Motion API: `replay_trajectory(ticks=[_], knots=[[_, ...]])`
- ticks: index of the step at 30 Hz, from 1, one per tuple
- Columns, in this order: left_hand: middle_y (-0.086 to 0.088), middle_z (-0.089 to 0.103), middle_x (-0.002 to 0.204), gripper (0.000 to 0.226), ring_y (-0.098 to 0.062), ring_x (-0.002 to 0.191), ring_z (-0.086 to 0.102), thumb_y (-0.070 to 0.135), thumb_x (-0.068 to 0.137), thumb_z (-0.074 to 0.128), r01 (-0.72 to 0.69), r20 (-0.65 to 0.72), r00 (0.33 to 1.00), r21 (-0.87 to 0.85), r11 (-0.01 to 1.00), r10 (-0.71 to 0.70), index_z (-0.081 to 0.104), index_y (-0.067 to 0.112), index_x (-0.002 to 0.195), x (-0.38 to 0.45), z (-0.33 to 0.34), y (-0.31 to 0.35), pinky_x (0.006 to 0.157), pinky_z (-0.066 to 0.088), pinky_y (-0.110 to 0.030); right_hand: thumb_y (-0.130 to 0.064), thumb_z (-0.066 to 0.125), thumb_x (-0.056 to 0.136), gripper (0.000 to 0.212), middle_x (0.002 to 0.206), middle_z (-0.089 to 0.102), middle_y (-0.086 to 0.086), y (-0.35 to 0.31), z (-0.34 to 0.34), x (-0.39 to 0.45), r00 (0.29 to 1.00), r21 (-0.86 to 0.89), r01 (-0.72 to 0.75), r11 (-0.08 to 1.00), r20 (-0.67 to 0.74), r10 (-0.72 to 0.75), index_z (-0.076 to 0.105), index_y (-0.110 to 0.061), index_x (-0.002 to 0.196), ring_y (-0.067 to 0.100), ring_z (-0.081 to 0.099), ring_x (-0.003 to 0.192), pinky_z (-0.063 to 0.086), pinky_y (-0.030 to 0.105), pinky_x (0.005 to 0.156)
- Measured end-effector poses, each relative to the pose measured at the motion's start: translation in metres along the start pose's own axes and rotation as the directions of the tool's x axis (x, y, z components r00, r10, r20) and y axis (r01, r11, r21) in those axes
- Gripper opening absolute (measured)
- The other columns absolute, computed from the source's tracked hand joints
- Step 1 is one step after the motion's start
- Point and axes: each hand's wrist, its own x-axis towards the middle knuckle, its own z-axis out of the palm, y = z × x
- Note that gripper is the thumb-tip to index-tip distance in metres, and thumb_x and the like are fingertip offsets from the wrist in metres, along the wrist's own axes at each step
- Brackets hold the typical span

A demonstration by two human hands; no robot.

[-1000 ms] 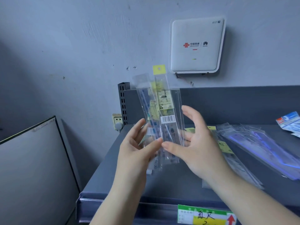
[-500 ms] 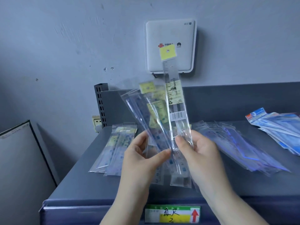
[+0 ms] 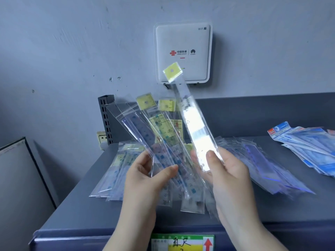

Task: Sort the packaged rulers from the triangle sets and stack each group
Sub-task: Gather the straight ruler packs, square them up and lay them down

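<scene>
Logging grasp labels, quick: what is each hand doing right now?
Left hand: grips a fanned bunch of packaged rulers.
Right hand: pinches a single packaged ruler, thumb on its front.

Both hands were raised, forearms reaching up from below.
Left hand [image 3: 145, 176] and right hand [image 3: 226, 171] each pinched with thumb forward.

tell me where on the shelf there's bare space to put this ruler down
Bare shelf shows at the front left, between the left ruler pile and the front edge, and at front right below the clear sleeves. The back right is crowded by the blue packs.
</scene>
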Motion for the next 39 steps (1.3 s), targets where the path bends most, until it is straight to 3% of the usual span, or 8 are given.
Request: replay_trajectory(ticks=[4,6,9,12,17,23,33,39], knots=[[0.014,0.071,0.099,0.041,-0.009,0.09,0.062,-0.011,0.071,0.069,0.011,-0.034,0.999,-0.035,0.999,-0.012,0.065,0.018,0.099,0.001,-0.002,0.009,0.051,0.046,-0.012,-0.01,0.042,0.097,0.028,0.097,0.073,-0.007,-0.003,-0.015,0.006,0.999,0.211,-0.039,0.977,0.02,0.035,0.064,-0.021,0.111,0.009,0.069,0.092,0.056,0.021,0.075],[0.015,0.07,0.099,0.038,-0.015,0.094,0.061,-0.011,0.072,0.068,-0.006,-0.062,0.998,-0.048,0.999,0.003,0.065,0.018,0.096,0.005,-0.009,0.013,0.045,0.043,-0.011,-0.012,0.042,0.098,0.032,0.093,0.071,-0.008,0.005,-0.027,0.009,0.992,-0.105,0.116,0.988,-0.026,-0.12,0.06,-0.021,0.123,0.011,0.068,0.087,0.055,0.024,0.077],[0.018,0.07,0.091,0.036,-0.013,0.089,0.06,-0.011,0.073,0.067,-0.027,-0.062,0.998,-0.019,0.999,0.026,0.065,0.017,0.095,0.009,-0.017,0.018,0.046,0.043,-0.009,-0.008,0.054,0.087,0.031,0.086,0.07,-0.006,0.008,-0.042,0.009,0.899,-0.826,0.312,0.47,0.097,-0.427,0.067,-0.014,0.114,0.024,0.061,0.08,0.046,0.024,0.07],[0.019,0.071,0.085,0.039,-0.008,0.076,0.063,-0.011,0.073,0.067,-0.01,-0.058,0.998,0.004,1.0,0.01,0.064,0.021,0.095,0.007,-0.017,0.018,0.045,0.043,-0.01,-0.029,0.047,0.093,0.018,0.106,0.065,-0.012,-0.007,-0.033,-0.004,0.941,-0.939,0.328,0.102,0.315,-0.12,0.063,-0.023,0.101,0.02,0.053,0.101,0.047,0.03,0.08],[0.022,0.072,0.08,0.044,0.005,0.071,0.065,-0.014,0.072,0.066,-0.035,0.008,0.999,0.061,0.998,0.034,0.062,0.025,0.091,0.003,-0.013,0.016,0.049,0.046,-0.009,-0.064,0.021,0.088,0.057,0.117,0.057,-0.016,-0.01,-0.033,-0.007,0.941,-0.913,0.336,0.231,0.335,-0.044,0.059,-0.029,0.113,0.012,0.041,0.112,0.035,0.026,0.092],[0.025,0.071,0.078,0.047,0.01,0.077,0.065,-0.013,0.063,0.07,-0.042,0.129,0.991,0.092,0.995,0.029,0.062,0.026,0.089,0.0,-0.005,0.013,0.067,0.054,-0.017,-0.051,0.067,0.07,0.035,0.082,0.063,-0.018,-0.007,-0.018,-0.005,0.968,-0.49,0.198,0.849,0.234,-0.091,0.057,-0.044,0.103,-0.004,0.055,0.084,0.041,0.007,0.073],[0.024,0.07,0.09,0.062,0.017,0.091,0.058,0.006,0.041,0.079,0.029,0.097,0.995,0.039,0.999,-0.032,0.06,0.03,0.095,0.001,0.004,0.006,0.089,0.049,-0.029,-0.006,0.068,0.079,0.014,0.064,0.069,-0.005,-0.005,-0.035,0.011,0.998,-0.077,0.065,0.995,0.006,-0.064,0.062,-0.019,0.078,0.005,0.063,0.056,0.046,0.01,0.056],[0.011,0.066,0.111,0.075,0.001,0.112,0.056,0.007,0.044,0.077,0.028,0.118,0.993,0.016,0.999,-0.03,0.06,0.017,0.117,0.005,0.012,0.004,0.099,0.046,-0.039,-0.01,0.071,0.076,0.02,0.067,0.065,-0.01,-0.009,-0.095,0.034,0.944,-0.512,0.087,0.854,-0.231,-0.235,0.059,-0.027,0.074,0.005,0.059,0.056,0.047,0.02,0.058]])
